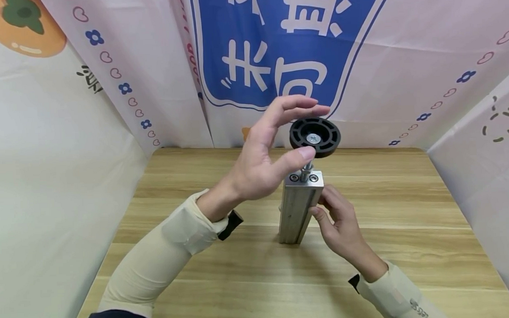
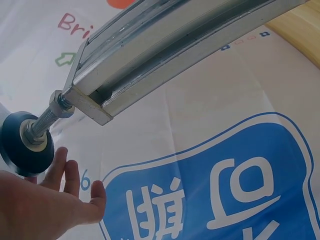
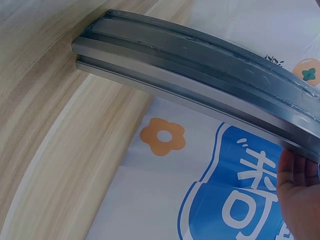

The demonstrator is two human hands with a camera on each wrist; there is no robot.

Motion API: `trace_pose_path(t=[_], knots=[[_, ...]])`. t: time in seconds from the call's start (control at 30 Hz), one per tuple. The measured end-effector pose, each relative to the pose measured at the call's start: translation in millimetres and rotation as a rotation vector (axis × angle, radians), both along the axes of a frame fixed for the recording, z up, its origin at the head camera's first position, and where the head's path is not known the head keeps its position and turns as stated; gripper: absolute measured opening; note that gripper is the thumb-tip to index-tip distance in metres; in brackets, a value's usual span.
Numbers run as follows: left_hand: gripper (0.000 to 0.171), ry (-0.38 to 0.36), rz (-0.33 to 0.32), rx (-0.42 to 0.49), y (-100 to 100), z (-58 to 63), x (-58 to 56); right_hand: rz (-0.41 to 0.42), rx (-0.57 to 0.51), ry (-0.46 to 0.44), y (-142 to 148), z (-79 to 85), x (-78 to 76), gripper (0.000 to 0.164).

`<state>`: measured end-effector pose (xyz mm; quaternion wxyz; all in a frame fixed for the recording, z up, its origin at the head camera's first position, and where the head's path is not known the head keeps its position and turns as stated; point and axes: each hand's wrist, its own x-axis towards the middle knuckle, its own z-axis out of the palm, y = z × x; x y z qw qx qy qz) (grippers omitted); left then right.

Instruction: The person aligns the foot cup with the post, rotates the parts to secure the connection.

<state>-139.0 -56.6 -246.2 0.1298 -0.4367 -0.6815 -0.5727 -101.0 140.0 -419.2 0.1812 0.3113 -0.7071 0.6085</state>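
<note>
Left hand touches black foot; sign reads “未”, “可”.

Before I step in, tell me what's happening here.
A person has a metal bar upright on the wooden table. The right hand holds its side, while the left hand is loosely spread around the round black foot, which sits atop a threaded rod at the bar's upper end.

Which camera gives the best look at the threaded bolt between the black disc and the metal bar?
The left wrist view: it shows the bolt close up, its threads in plain sight. The head view shows only a short stretch under the black disc. The right wrist view doesn't show it.
</note>
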Motion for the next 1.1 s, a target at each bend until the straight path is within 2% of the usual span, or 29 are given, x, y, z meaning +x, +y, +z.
trace_pose_path(t=[0.23,0.4,0.57,0.8,1.1], knots=[[0.063,0.073,0.181,0.029,2.3,-2.2,0.4,0.002,0.001,0.009,0.6,-1.2,0.2,0.031],[0.071,0.095,0.236,0.031,2.6,-3.5,0.2,-0.001,0.003,0.008,0.4,-1.0,0.5,0.032],[0.074,0.098,0.240,0.028,3.0,-2.8,0.0,-0.005,0.007,0.002,0.4,-0.5,0.9,0.032],[0.069,0.086,0.212,0.044,2.6,-1.6,-0.1,-0.008,0.010,0.000,0.2,0.2,1.2,0.034],[0.057,0.042,0.094,0.063,0.7,-1.9,-1.1,-0.014,0.019,-0.030,-0.6,2.5,2.8,0.039]])
